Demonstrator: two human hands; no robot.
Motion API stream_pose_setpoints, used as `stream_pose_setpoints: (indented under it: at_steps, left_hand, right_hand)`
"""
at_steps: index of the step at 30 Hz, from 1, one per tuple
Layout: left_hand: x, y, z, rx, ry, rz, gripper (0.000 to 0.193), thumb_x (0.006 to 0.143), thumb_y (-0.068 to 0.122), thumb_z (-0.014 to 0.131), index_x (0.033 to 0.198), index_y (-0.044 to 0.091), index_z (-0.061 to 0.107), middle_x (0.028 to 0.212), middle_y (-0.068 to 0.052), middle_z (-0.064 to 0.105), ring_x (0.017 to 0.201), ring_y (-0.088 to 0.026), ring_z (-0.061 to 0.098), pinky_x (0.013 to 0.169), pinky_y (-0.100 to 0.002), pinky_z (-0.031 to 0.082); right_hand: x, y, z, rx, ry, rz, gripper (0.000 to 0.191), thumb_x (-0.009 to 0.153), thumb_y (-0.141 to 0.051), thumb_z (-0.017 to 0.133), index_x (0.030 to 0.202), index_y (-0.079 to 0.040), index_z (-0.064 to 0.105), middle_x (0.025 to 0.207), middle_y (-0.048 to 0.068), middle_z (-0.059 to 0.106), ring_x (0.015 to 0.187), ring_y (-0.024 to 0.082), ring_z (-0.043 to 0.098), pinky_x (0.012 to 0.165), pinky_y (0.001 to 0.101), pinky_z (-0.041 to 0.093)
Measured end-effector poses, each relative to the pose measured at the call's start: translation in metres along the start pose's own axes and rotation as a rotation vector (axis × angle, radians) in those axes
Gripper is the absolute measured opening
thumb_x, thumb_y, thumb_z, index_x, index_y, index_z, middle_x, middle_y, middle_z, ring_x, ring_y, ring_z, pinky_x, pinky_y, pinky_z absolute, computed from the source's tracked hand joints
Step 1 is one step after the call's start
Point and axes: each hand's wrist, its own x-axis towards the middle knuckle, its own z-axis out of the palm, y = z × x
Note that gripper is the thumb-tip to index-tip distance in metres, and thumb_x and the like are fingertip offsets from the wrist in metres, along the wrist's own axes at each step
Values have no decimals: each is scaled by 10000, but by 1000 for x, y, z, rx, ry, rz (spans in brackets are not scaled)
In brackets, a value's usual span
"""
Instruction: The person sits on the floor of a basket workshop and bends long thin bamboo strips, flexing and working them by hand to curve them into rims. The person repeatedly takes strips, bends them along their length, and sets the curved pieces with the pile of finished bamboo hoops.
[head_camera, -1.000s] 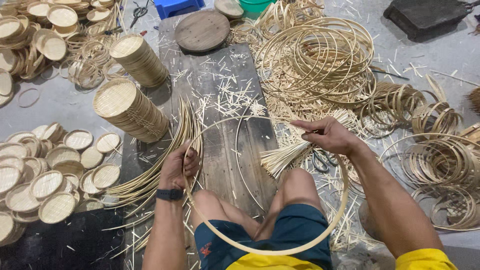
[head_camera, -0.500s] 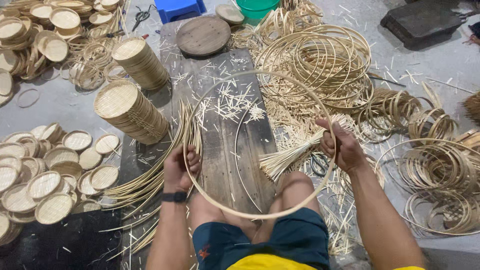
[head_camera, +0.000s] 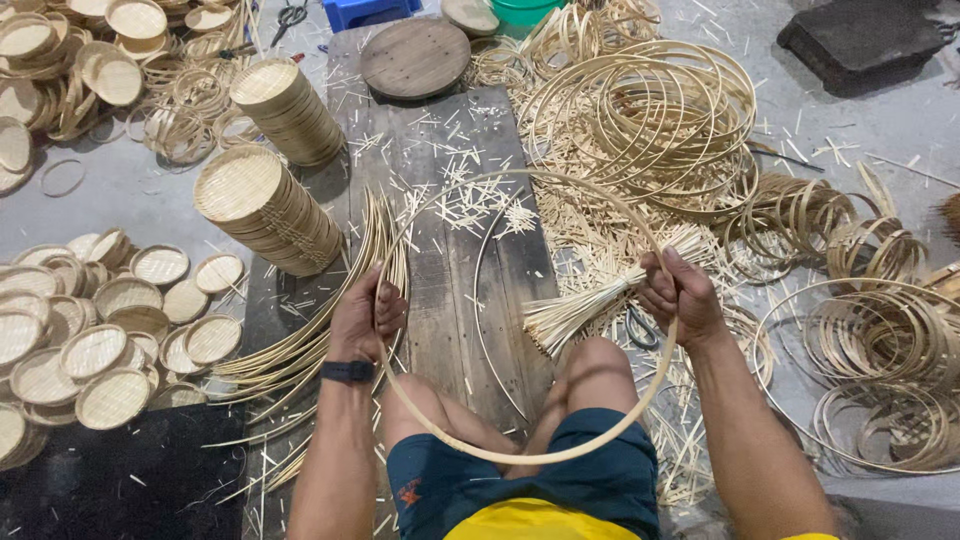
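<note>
From my feed, far left, woven trays (head_camera: 95, 340) lie spread on the floor; beside them two leaning stacks (head_camera: 265, 205) of the same trays rest at the edge of the dark board (head_camera: 440, 260); a sheaf of curved strips (head_camera: 330, 320) fans out by the left knee. The left hand (head_camera: 365, 318) is closed around the left side of the hoop (head_camera: 520, 455), fingers curled over the strip; the hoop is one big ring held nearly flat over the lap, its near arc crossing both thighs, its far arc above the board. The right hand (head_camera: 680, 298) is closed on the hoop's right side and also clamps a bundle of splints (head_camera: 590, 300) whose long axis runs from that fist down-left into the ring; so the bundle lies nearer the right hand. Rightward, coiled hoops (head_camera: 650, 120) and smaller rings (head_camera: 880, 370) pile on the floor.
</note>
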Motion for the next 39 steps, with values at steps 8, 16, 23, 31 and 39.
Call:
stream_pose_setpoints:
  at_steps: [8,16,23,31,39]
  left_hand:
    - [-13,-17,8,-54,-28,149,477,1057,419,556,691,113,541,490,38,440,400,-96,376,349,-239,293]
    - [-10,1,57,439,-55,-106,405,1006,353,498,811,45,674,560,24,487,443,-95,386,421,-246,332]
    - [13,-10,45,194,-32,-97,474,1019,375,592,611,148,513,435,57,395,333,-83,324,302,-244,230]
    - [7,-21,42,202,102,17,422,1033,344,619,665,160,527,493,63,443,374,-73,340,337,-241,254]
    - [4,-30,35,157,89,-25,402,1005,363,541,717,94,619,524,16,520,418,-96,420,388,-242,333]
  right_hand:
    - [-4,-10,14,-284,123,-29,502,1065,-396,482,1206,67,614,582,-52,412,465,70,382,405,221,298]
    - [0,-53,31,-623,-73,7,531,1046,-389,576,1256,89,677,561,-55,355,465,65,317,430,224,279]
    - [-11,-42,5,-266,190,82,469,1048,-422,559,972,23,684,573,-55,408,472,61,373,426,220,293]
    - [-8,-37,-25,-418,307,48,483,1086,-423,591,879,12,599,572,-40,381,450,85,308,408,252,253]
    - [-18,-23,-27,-193,183,-26,456,1057,-397,562,1088,46,667,556,-35,379,495,83,388,462,244,328]
